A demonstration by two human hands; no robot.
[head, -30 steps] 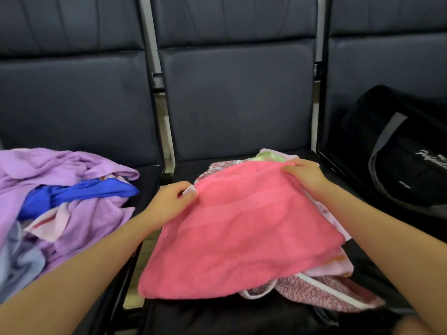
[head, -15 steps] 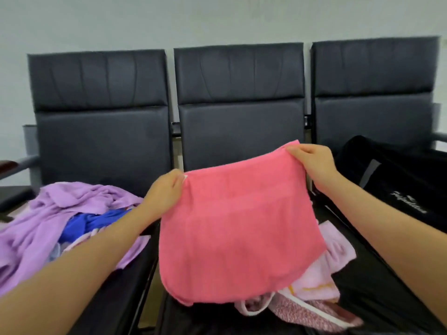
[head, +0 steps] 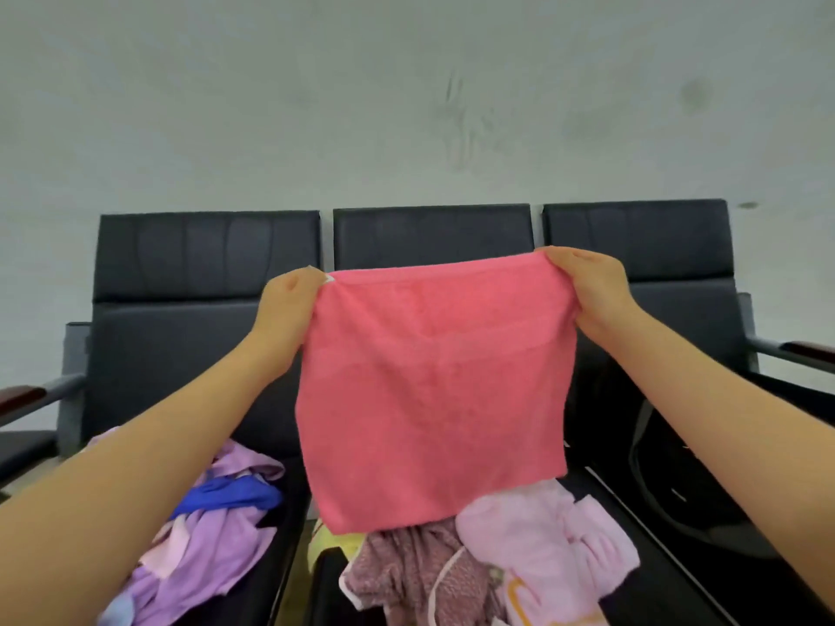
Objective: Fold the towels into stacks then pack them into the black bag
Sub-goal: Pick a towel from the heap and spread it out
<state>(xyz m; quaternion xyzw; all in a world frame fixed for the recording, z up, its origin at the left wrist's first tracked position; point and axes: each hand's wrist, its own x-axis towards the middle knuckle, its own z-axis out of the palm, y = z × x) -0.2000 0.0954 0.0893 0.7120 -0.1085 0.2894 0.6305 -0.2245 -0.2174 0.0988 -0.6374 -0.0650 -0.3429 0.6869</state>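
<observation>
- Pink towel (head: 433,390): held up in the air in front of the middle chair (head: 431,232), hanging flat and facing the camera; top edge runs near level from left to right, a little higher on the right; about as wide as it is tall, so no clear long axis; bottom edge hangs free above the heap below.
- Left hand (head: 289,309): grip clenched on the towel's top left corner.
- Right hand (head: 587,291): grip pinching the top right corner (fingers folded over the edge).
- Middle seat: loose heap with a pale pink towel (head: 551,535) and a patterned maroon cloth (head: 406,576).
- Left seat: lilac towels (head: 212,548) with a blue cloth (head: 226,494) among them.
- Right seat: black bag (head: 668,467), partly behind the right forearm.
- Behind the chairs: plain pale wall (head: 406,106).
</observation>
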